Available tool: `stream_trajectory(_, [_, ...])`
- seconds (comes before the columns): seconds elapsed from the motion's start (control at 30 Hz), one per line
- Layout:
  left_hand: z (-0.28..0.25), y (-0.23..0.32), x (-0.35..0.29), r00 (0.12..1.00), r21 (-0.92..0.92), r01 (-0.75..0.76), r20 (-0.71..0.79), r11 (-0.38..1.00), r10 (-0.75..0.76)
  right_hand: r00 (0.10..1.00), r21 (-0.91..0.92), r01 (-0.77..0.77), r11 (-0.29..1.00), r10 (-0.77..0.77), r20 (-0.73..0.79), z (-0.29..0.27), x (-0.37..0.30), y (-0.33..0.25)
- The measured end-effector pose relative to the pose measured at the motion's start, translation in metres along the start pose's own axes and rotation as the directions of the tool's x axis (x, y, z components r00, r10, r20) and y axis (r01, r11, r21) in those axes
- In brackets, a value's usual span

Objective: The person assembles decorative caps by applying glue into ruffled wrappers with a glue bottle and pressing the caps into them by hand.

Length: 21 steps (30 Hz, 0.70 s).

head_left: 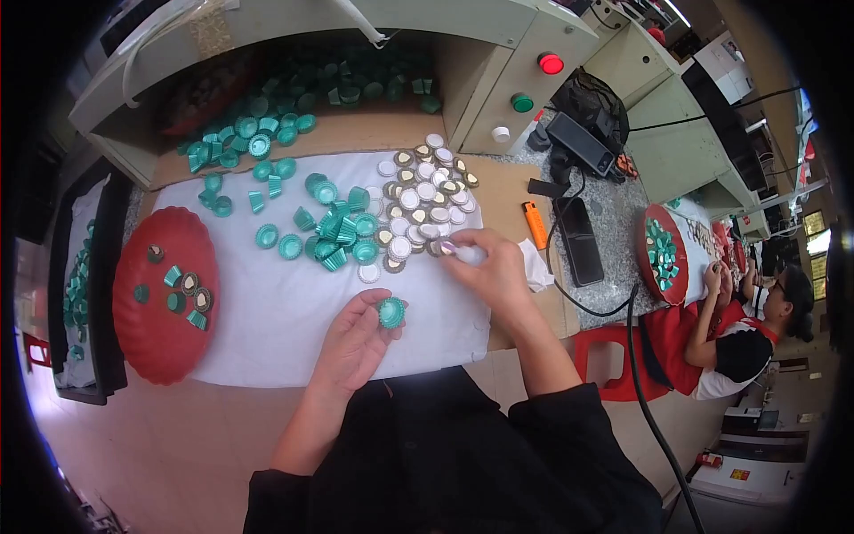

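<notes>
My left hand holds a small green fluted cup between thumb and fingers, open side facing up. At the right edge of a pile of small round discs, my right hand is closed around a small whitish thing, perhaps a little bottle, its narrow end pointing at the discs. Some discs show white faces, others brown rims with pale gold centres. Left of that pile, loose green cups lie on the white cloth.
A red scalloped tray with a few cups stands left, beside a black bin. More green cups fill the shelf behind. An orange cutter, a phone and a black cable lie right. Another person sits farther right.
</notes>
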State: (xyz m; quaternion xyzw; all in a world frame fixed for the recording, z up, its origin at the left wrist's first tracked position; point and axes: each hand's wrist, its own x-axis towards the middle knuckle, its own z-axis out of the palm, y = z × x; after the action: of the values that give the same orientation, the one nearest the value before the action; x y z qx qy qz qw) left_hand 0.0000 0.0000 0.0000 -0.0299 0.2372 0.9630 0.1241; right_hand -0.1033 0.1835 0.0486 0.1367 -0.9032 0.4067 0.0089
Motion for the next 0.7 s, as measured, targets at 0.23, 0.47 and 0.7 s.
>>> stream_trajectory(0.23, [0.005, -0.003, 0.002, 0.999, 0.027, -0.028, -0.018, 0.999, 0.029, 0.990, 0.363, 0.105, 0.926, -0.131, 0.046, 0.004, -0.042, -0.022])
stream_trajectory(0.47, [0.004, -0.004, 0.003, 0.999, 0.050, -0.039, 0.017, 0.998, 0.038, 0.970, 0.358, 0.214, 0.909, -0.240, 0.028, 0.018, -0.056, -0.033])
stream_trajectory(0.7, [0.004, -0.005, 0.002, 0.994, 0.078, -0.099, 0.042, 0.992, 0.096, 0.957, 0.393, 0.271, 0.879, -0.289, -0.015, 0.023, -0.060, -0.029])
